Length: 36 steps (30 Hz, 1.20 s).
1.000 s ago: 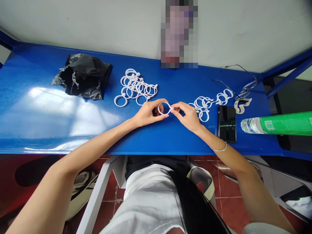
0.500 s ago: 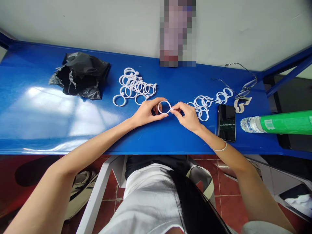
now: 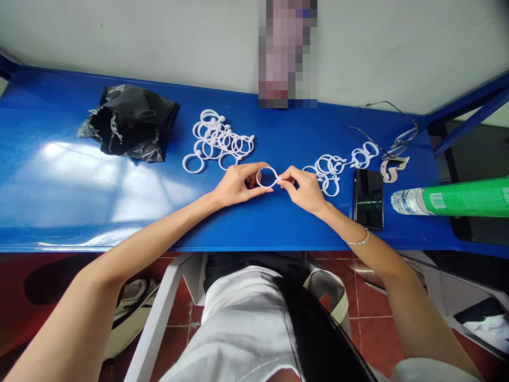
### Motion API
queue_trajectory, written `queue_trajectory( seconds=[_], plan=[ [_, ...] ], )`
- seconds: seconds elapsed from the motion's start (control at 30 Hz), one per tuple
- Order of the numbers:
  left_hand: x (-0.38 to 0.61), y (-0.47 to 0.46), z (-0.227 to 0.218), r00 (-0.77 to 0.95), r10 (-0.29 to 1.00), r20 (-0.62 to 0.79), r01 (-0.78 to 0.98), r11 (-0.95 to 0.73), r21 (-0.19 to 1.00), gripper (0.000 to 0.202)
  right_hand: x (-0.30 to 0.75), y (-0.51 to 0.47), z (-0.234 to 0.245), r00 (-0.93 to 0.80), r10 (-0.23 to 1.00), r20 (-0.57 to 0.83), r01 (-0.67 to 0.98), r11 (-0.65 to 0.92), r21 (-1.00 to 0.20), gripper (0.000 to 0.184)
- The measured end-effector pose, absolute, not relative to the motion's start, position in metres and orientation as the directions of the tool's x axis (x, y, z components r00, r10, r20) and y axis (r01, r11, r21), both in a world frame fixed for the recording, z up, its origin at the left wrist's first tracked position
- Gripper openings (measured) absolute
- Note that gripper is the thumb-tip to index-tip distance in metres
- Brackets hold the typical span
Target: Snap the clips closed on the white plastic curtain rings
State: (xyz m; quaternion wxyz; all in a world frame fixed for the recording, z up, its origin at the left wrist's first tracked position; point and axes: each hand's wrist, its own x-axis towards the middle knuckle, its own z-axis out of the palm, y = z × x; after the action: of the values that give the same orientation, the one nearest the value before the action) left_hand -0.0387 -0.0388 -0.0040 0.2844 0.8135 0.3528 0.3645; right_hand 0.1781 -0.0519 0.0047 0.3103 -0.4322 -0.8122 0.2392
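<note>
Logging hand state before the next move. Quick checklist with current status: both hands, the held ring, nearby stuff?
1. Left hand has the white ring between thumb and fingers: ok.
2. Right hand pinches the ring's right end: ok.
3. Ring's ends joined: cannot tell, the right hand covers that spot.
4. Held ring apart from the left ring pile: ok, it is nearer the person.
5. Right hand clear of the right ring group: cannot tell, they overlap in view.
6. Phone clear of both hands: ok, it lies to their right.
</note>
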Motion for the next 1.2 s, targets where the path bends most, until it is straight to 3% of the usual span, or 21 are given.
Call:
queue_trajectory(
  seconds=[0.5,0.87,1.2],
  plan=[
    [-0.0361,-0.0409,-0.0080,0.415,0.761,0.498,0.389,-0.643,0.659,0.052,0.1767,-0.0514,0.0048,-0.407,0.856,0.318,0.552,0.509,-0.660,0.016],
    [-0.0352,-0.0412,-0.0094,0.387,0.796,0.464,0.394,-0.598,0.698,0.053,0.1745,-0.0512,0.0077,-0.377,0.888,0.263,0.536,0.441,-0.720,0.018],
    [-0.0336,-0.0430,-0.0096,0.378,0.799,0.468,0.415,-0.598,0.685,0.050,0.1735,-0.0516,0.0110,-0.369,0.881,0.296,0.517,0.459,-0.723,0.032]
  ],
)
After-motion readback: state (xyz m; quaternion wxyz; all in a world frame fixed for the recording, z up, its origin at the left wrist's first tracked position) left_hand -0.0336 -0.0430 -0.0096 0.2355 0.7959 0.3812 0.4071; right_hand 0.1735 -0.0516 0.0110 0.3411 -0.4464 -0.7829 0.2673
